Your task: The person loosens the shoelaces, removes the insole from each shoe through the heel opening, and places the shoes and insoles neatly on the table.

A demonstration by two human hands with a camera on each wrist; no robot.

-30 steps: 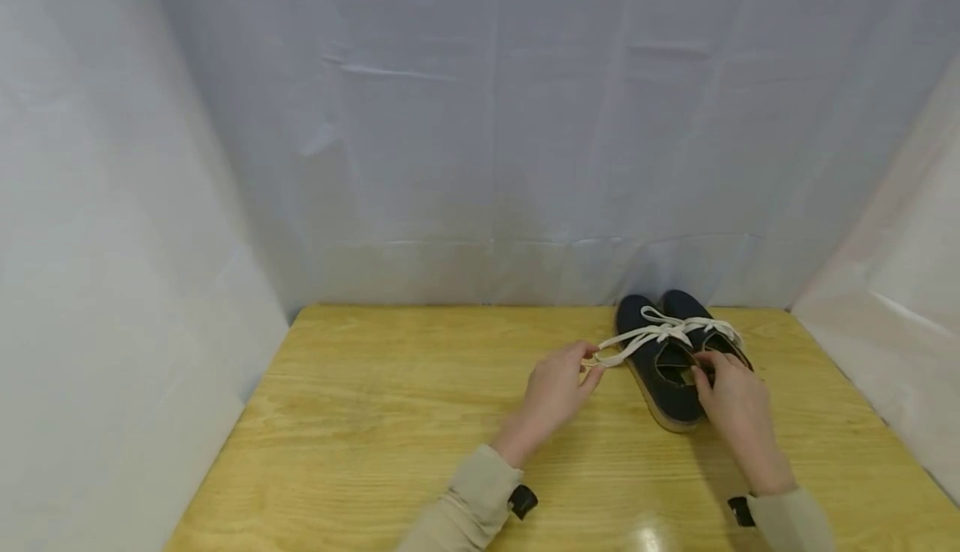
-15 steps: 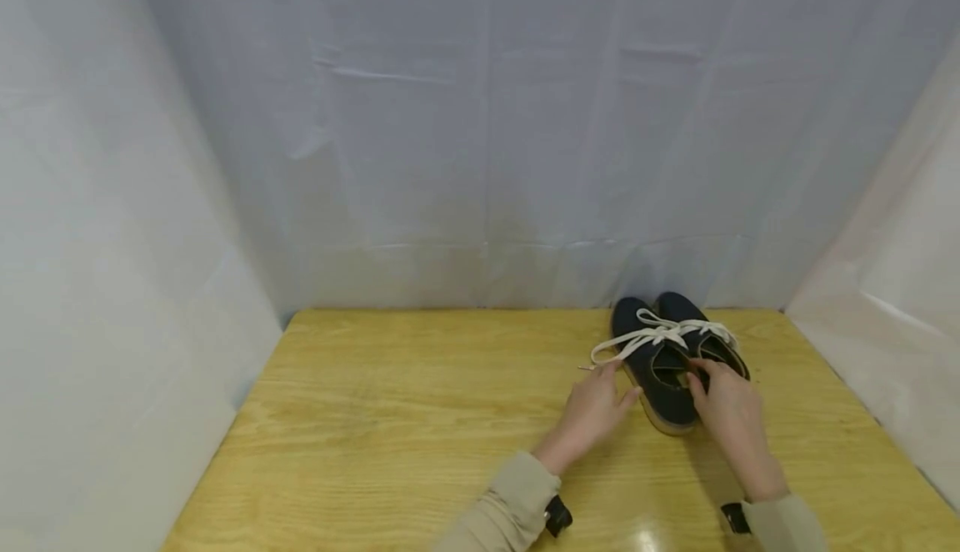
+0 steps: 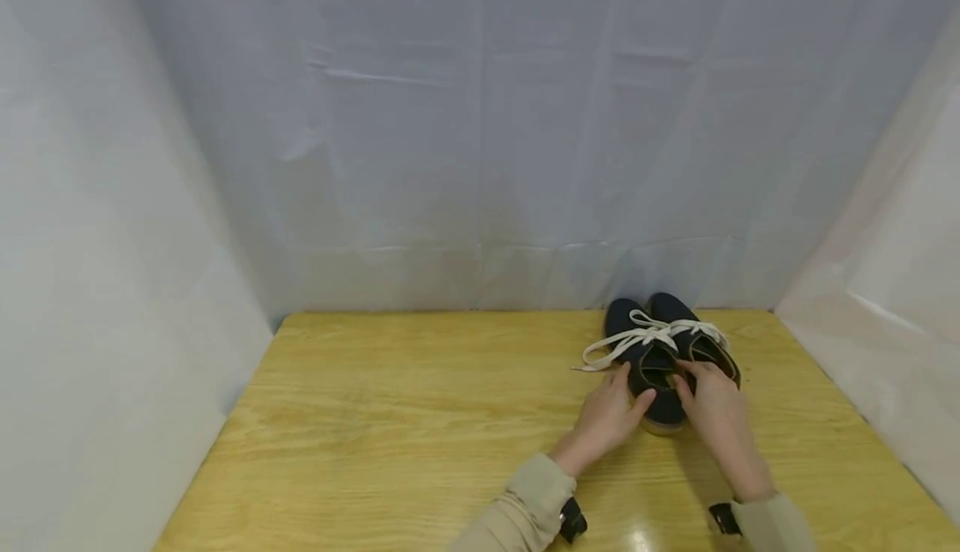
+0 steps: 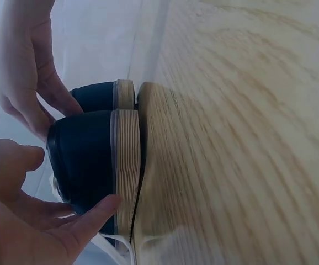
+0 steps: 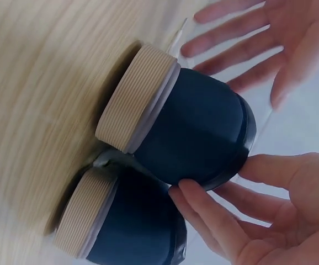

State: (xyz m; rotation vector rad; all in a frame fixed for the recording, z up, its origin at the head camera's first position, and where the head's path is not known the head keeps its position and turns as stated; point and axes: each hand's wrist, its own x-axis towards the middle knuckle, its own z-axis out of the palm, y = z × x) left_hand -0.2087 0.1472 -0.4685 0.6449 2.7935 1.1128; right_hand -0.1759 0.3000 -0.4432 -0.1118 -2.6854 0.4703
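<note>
A pair of dark navy lace-up shoes stands side by side, heels toward me, at the right of the table in the head view. My right hand (image 3: 716, 412) pinches the collar of the left shoe (image 3: 665, 408) between thumb and fingers, between the two shoes. Beside that shoe's outer side is my left hand (image 3: 606, 415), fingers extended and apart, as the right wrist view also shows. White laces (image 3: 602, 358) are tied over the tongue, with a loop and a tip lying left on the wood. The right shoe (image 5: 140, 215) sits close against its neighbour.
The yellow wood-grain table (image 3: 420, 419) ends at a grey sheet wall (image 3: 465, 135) behind the shoe toes. White sheets (image 3: 97, 285) hang on both sides. Each shoe has a ribbed tan sole (image 4: 127, 160).
My left hand has let go of the lace loop and moved right to the left shoe's side. The loop has dropped onto the table. My right hand keeps its hold on the collar.
</note>
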